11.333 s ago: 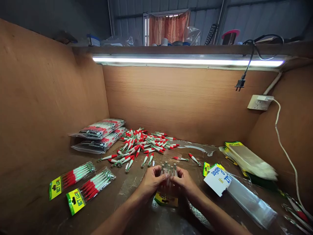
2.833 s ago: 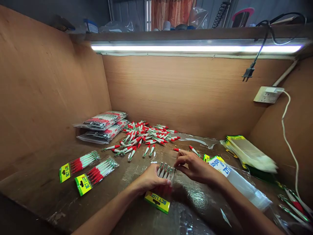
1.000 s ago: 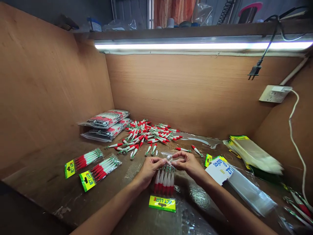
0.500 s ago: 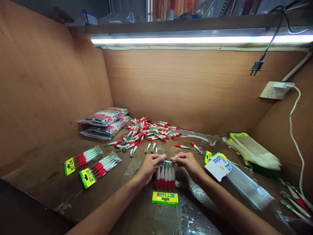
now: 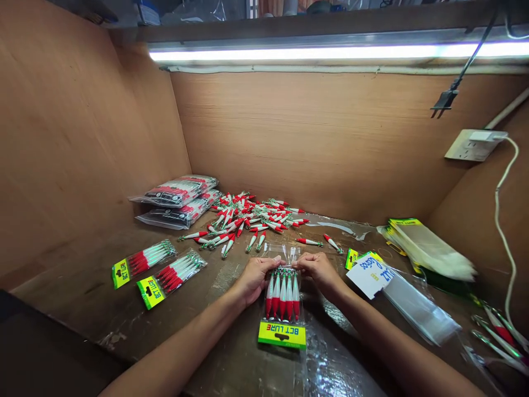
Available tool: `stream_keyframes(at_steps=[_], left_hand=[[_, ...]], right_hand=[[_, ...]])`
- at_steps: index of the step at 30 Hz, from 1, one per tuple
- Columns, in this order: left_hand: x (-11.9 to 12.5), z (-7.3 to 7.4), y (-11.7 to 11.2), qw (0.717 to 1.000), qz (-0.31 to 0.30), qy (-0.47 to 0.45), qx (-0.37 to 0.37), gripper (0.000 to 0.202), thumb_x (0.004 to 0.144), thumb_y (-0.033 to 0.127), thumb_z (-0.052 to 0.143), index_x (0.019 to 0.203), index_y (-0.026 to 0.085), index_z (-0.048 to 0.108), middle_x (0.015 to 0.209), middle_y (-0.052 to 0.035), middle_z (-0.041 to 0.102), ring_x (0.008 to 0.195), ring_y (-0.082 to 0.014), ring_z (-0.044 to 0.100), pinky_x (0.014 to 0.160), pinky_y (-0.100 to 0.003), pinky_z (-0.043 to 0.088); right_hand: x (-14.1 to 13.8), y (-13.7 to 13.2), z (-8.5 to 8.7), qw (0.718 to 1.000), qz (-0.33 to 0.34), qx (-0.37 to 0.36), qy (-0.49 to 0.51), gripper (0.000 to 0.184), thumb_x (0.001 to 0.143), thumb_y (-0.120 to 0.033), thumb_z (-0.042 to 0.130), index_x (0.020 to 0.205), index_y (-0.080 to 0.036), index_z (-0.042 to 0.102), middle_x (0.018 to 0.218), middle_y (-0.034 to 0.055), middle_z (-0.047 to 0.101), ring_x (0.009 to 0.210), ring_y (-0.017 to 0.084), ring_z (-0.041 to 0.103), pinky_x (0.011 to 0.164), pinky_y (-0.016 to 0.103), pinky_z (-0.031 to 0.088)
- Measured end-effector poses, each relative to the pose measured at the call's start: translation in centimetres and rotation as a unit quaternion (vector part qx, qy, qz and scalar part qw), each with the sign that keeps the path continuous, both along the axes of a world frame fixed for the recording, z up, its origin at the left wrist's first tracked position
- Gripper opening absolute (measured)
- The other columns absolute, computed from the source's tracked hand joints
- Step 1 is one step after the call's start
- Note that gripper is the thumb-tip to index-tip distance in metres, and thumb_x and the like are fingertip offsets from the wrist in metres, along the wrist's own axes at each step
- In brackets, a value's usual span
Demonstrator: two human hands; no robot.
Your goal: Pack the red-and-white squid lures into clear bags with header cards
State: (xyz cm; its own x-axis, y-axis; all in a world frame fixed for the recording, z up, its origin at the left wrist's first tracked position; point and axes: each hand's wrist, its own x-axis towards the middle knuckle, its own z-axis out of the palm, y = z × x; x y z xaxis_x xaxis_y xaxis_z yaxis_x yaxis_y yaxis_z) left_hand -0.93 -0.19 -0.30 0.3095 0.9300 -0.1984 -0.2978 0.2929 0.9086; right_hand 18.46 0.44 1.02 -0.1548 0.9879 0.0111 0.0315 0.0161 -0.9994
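The left hand (image 5: pixel 254 279) and the right hand (image 5: pixel 319 272) each pinch the clear packet (image 5: pixel 282 326), narrow between thumb and fingers. Its five red-and-white lures (image 5: pixel 282 295) lie just below the fingertips; whether the film there is folded is hard to tell. Beyond the fingers spreads a lure pile (image 5: pixel 256 218); two filled packets (image 5: pixel 172 271) lie left of them.
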Motion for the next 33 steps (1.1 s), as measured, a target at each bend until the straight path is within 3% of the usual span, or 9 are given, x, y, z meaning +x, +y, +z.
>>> stream_keyframes(at_steps=[13, 15, 17, 18, 20, 23, 25, 29, 33], left_hand=[[0.2, -0.4, -0.2, 0.999, 0.007, 0.031, 0.035, 0.051, 0.068, 0.052, 0.083, 0.097, 0.010, 0.078, 0.089, -0.0143, 0.077, 0.070, -0.0204, 0.069, 0.066, -0.030, 0.051], [0.2, -0.3, -0.3, 0.998, 0.015, 0.043, 0.047, 0.051, 0.069, 0.053, 0.082, 0.096, 0.009, 0.079, 0.088, -0.0145, 0.077, 0.071, -0.0211, 0.068, 0.067, -0.030, 0.051], [0.2, -0.2, -0.4, 0.996, 0.025, 0.057, 0.065, 0.051, 0.071, 0.053, 0.080, 0.095, 0.009, 0.079, 0.090, -0.0148, 0.077, 0.073, -0.0221, 0.068, 0.069, -0.031, 0.050], [0.2, -0.1, -0.5, 0.995, 0.029, 0.064, 0.076, 0.050, 0.072, 0.053, 0.079, 0.095, 0.009, 0.079, 0.091, -0.0147, 0.077, 0.075, -0.0226, 0.068, 0.070, -0.031, 0.050], [0.4, 0.1, -0.8, 0.991, 0.031, 0.079, 0.101, 0.047, 0.075, 0.052, 0.077, 0.094, 0.009, 0.079, 0.091, -0.0137, 0.077, 0.078, -0.0230, 0.067, 0.070, -0.030, 0.048], [0.8, 0.5, -1.3, 0.986, 0.022, 0.092, 0.136, 0.041, 0.080, 0.047, 0.075, 0.098, 0.011, 0.079, 0.090, -0.0100, 0.077, 0.079, -0.0223, 0.066, 0.071, -0.029, 0.046], [1.1, 0.8, -1.5, 0.978, 0.007, 0.106, 0.180, 0.036, 0.083, 0.042, 0.072, 0.103, 0.013, 0.079, 0.090, -0.0075, 0.076, 0.083, -0.0224, 0.065, 0.073, -0.028, 0.046], [1.4, 1.1, -1.9, 0.948, -0.014, 0.154, 0.279, 0.030, 0.091, 0.035, 0.061, 0.105, 0.015, 0.078, 0.088, -0.0050, 0.075, 0.085, -0.0222, 0.063, 0.073, -0.027, 0.044], [1.3, 1.2, -2.3, 0.946, -0.039, 0.169, 0.272, 0.029, 0.090, 0.036, 0.061, 0.097, 0.015, 0.080, 0.081, -0.0032, 0.073, 0.074, -0.0192, 0.060, 0.064, -0.024, 0.039]], right_hand=[[0.1, 0.2, -1.1, 1.000, 0.014, -0.017, -0.018, 0.025, 0.069, -0.031, 0.068, 0.053, -0.016, 0.059, 0.053, -0.0037, 0.047, 0.051, 0.010, 0.039, 0.051, 0.025, 0.029], [0.1, 0.1, -0.8, 0.999, 0.017, -0.008, -0.034, 0.023, 0.073, -0.035, 0.069, 0.064, -0.015, 0.065, 0.057, -0.0021, 0.052, 0.052, 0.012, 0.043, 0.052, 0.026, 0.034], [0.3, -0.3, -0.1, 0.991, -0.037, 0.083, -0.095, 0.025, 0.076, -0.036, 0.071, 0.091, -0.015, 0.072, 0.076, 0.0031, 0.063, 0.062, 0.016, 0.052, 0.059, 0.030, 0.043], [0.4, -0.6, 0.4, 0.974, -0.077, 0.158, -0.140, 0.033, 0.078, -0.033, 0.071, 0.106, -0.017, 0.070, 0.091, 0.0065, 0.065, 0.071, 0.019, 0.057, 0.066, 0.033, 0.047], [0.4, -1.3, 1.5, 0.908, -0.131, 0.320, -0.235, 0.041, 0.084, -0.027, 0.068, 0.124, -0.022, 0.063, 0.114, 0.0106, 0.062, 0.091, 0.023, 0.059, 0.081, 0.039, 0.049], [0.2, -2.2, 2.6, 0.820, -0.086, 0.455, -0.338, 0.031, 0.093, -0.020, 0.059, 0.123, -0.025, 0.065, 0.117, 0.0103, 0.061, 0.104, 0.025, 0.056, 0.092, 0.042, 0.047], [-0.1, -2.6, 3.0, 0.789, -0.051, 0.475, -0.386, 0.026, 0.095, -0.019, 0.057, 0.119, -0.024, 0.066, 0.111, 0.0097, 0.064, 0.103, 0.025, 0.057, 0.091, 0.041, 0.048], [-0.5, -3.1, 3.4, 0.765, -0.015, 0.458, -0.454, 0.017, 0.096, -0.017, 0.057, 0.109, -0.021, 0.068, 0.103, 0.0090, 0.065, 0.096, 0.023, 0.058, 0.083, 0.035, 0.049], [-0.7, -3.2, 4.7, 0.716, 0.037, 0.432, -0.548, 0.009, 0.091, -0.012, 0.061, 0.091, -0.019, 0.067, 0.095, 0.0071, 0.064, 0.087, 0.020, 0.058, 0.077, 0.030, 0.046]])
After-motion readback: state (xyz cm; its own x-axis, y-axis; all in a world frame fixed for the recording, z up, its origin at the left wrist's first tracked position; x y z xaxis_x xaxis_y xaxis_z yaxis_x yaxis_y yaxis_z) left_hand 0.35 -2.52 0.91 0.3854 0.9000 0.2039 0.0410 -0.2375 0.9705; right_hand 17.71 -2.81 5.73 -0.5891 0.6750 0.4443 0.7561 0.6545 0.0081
